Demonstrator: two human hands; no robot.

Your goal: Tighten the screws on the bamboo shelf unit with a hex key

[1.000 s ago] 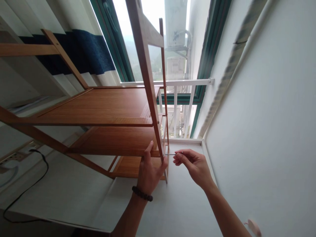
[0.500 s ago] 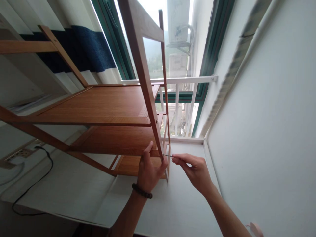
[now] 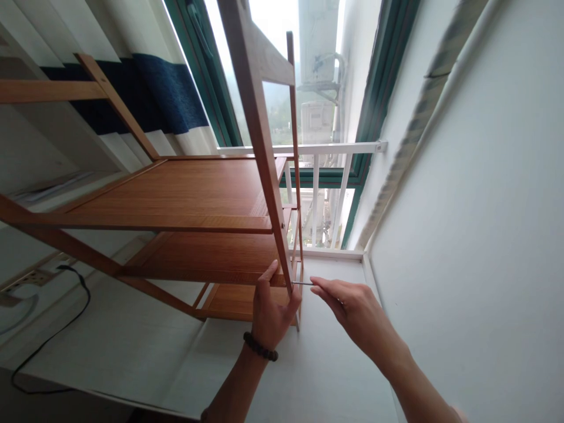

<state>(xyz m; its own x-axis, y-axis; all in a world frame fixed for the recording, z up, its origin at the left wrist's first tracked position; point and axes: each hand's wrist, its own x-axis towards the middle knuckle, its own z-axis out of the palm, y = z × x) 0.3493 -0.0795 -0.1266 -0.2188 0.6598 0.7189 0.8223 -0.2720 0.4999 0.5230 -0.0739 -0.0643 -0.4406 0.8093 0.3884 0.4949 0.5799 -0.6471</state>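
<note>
A brown wooden shelf rack [image 3: 207,185] with several tiers stands on a white surface. My left hand [image 3: 274,314], with a dark bead bracelet at the wrist, grips the rack's front right post low down, the thumb at its outer side and the index finger stretched up over the middle board [image 3: 211,255]. My right hand [image 3: 346,299] is closed in a pinch on a thin metal rod, apparently a hex key [image 3: 302,283]. The key lies level, and its far tip meets the outer side of the post just above my left thumb. Its near end is hidden in my fingers.
A white railing [image 3: 326,148] and a green-framed window [image 3: 370,106] are behind the rack. The white wall [image 3: 476,235] rises on the right. At left are a black cable [image 3: 48,343], a socket strip [image 3: 33,279] and a striped curtain [image 3: 163,88].
The view has shifted slightly, so the rack sits a little lower in the picture. My right hand has turned, its fingers straighter along the key. My left hand keeps its place on the post.
</note>
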